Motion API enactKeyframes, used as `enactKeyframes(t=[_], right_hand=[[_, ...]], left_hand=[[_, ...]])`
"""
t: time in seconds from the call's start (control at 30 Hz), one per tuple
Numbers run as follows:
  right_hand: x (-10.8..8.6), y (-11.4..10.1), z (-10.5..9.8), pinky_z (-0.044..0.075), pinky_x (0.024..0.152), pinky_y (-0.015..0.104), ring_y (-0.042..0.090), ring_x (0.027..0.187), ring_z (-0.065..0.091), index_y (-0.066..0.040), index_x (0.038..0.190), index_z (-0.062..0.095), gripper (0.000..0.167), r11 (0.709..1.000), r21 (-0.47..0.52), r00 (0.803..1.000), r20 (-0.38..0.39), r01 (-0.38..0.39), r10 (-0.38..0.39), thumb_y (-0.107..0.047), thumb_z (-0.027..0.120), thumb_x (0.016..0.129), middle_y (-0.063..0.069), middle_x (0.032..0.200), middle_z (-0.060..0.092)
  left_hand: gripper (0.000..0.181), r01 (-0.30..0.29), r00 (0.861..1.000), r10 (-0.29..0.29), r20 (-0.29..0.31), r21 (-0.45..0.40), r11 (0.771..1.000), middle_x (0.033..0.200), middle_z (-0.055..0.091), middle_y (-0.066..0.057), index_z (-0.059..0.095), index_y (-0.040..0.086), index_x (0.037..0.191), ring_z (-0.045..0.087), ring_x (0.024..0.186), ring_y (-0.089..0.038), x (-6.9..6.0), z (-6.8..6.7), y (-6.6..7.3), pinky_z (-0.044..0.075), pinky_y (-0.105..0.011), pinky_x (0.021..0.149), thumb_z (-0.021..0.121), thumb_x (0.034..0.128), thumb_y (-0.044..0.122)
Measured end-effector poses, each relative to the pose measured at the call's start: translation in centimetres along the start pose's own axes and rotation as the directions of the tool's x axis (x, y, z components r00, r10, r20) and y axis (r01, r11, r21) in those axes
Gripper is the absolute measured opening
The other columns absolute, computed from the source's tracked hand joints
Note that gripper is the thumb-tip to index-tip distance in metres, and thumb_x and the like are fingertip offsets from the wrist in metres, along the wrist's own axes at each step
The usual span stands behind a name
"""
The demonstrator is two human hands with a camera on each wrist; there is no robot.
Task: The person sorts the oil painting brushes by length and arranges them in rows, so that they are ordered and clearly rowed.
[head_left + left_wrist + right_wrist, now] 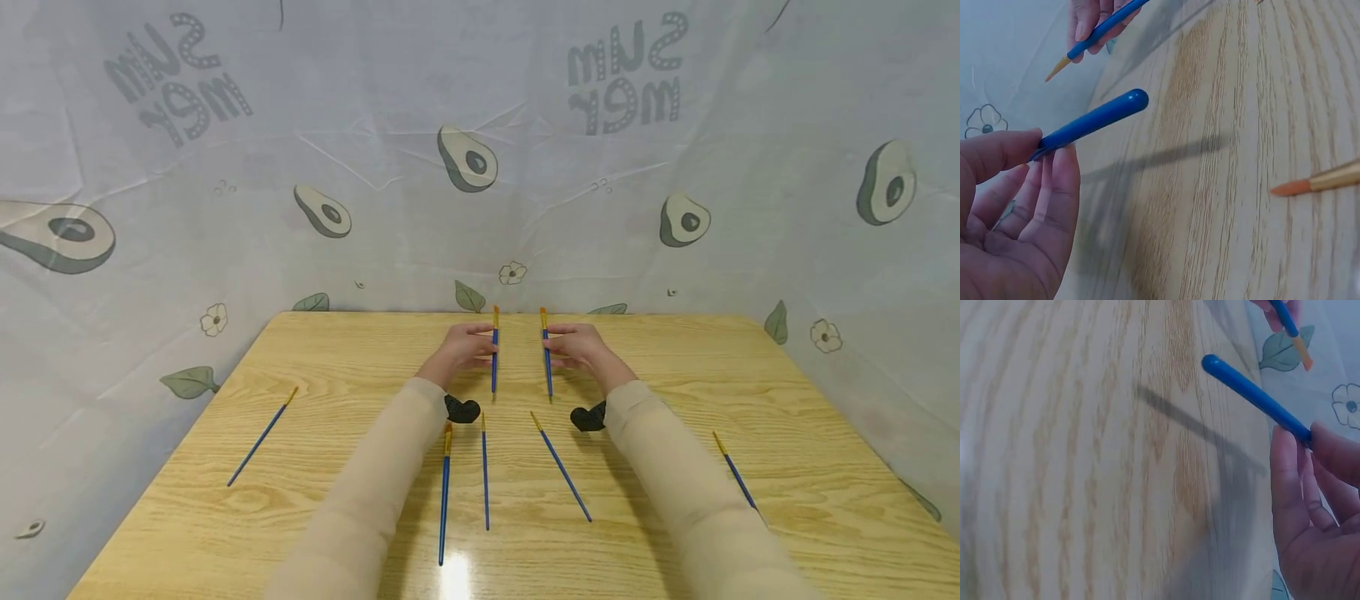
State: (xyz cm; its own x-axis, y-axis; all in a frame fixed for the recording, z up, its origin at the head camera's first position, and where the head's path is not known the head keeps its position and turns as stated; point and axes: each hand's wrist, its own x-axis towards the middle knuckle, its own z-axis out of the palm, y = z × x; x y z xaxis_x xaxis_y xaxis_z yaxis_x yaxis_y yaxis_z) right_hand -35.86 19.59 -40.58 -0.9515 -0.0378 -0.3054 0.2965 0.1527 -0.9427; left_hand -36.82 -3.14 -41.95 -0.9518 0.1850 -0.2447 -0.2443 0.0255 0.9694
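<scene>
Near the table's far edge, my left hand (467,347) pinches a blue paintbrush (495,354) between thumb and fingers. Its orange bristles point away from me. To its right, my right hand (583,348) pinches a second blue paintbrush (547,354), also bristles away. The two brushes are apart, roughly side by side. In the left wrist view, the blue handle (1097,123) sticks out past the left thumb, above the table and its shadow. The right wrist view shows the other handle (1254,397) between the right thumb and fingertips, likewise raised over the wood.
On the wooden table (337,358) lie several more paintbrushes: one at left (262,436), a thicker one (445,496) by the left sleeve, two in the middle (485,473) (562,468), one at right (735,471). A patterned cloth (390,225) hangs behind the table.
</scene>
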Motion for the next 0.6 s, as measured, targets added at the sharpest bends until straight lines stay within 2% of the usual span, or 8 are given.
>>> enactKeyframes(t=[0.17,0.3,0.47,0.6], right_hand=[[0.6,0.1,0.4,0.054,0.087,0.035,0.015,0.088,0.060,-0.003,0.143,0.048,0.050,1.000,0.011,1.000,0.020,-0.013,0.013,0.000,0.061,0.095,0.010,0.109,0.058],[1.1,0.3,0.7,0.054,0.088,0.035,0.012,0.082,0.061,-0.005,0.142,0.049,0.050,1.000,0.017,0.999,0.025,-0.027,0.026,-0.001,0.063,0.094,0.008,0.104,0.059],[1.4,0.3,1.1,0.054,0.087,0.035,0.013,0.085,0.062,-0.009,0.142,0.051,0.049,0.999,0.019,1.000,0.012,-0.027,0.026,-0.004,0.063,0.094,0.008,0.108,0.060],[1.9,0.3,1.2,0.056,0.082,0.033,0.013,0.081,0.062,-0.009,0.140,0.053,0.048,0.999,0.034,0.999,-0.005,-0.034,0.034,-0.003,0.064,0.094,0.006,0.100,0.061]], left_hand=[[0.053,0.011,1.000,-0.011,-0.024,0.008,1.000,0.121,0.064,-0.016,0.056,0.009,0.138,0.065,0.090,-0.021,0.6,0.4,-0.4,0.058,-0.034,0.076,0.066,0.0878,-0.006],[0.054,0.016,0.999,-0.015,-0.028,0.006,1.000,0.123,0.063,-0.015,0.055,0.010,0.139,0.065,0.080,-0.017,0.8,0.6,-0.6,0.058,-0.032,0.072,0.066,0.0882,-0.007],[0.054,0.021,0.999,-0.022,-0.045,-0.024,0.999,0.128,0.060,-0.014,0.054,0.010,0.139,0.065,0.082,-0.017,1.2,0.8,-0.6,0.058,-0.030,0.072,0.065,0.0892,-0.007],[0.055,0.015,0.999,-0.014,-0.049,0.001,1.000,0.129,0.060,-0.015,0.054,0.009,0.140,0.066,0.081,-0.017,1.6,1.0,-0.8,0.057,-0.027,0.066,0.065,0.0886,-0.008]])
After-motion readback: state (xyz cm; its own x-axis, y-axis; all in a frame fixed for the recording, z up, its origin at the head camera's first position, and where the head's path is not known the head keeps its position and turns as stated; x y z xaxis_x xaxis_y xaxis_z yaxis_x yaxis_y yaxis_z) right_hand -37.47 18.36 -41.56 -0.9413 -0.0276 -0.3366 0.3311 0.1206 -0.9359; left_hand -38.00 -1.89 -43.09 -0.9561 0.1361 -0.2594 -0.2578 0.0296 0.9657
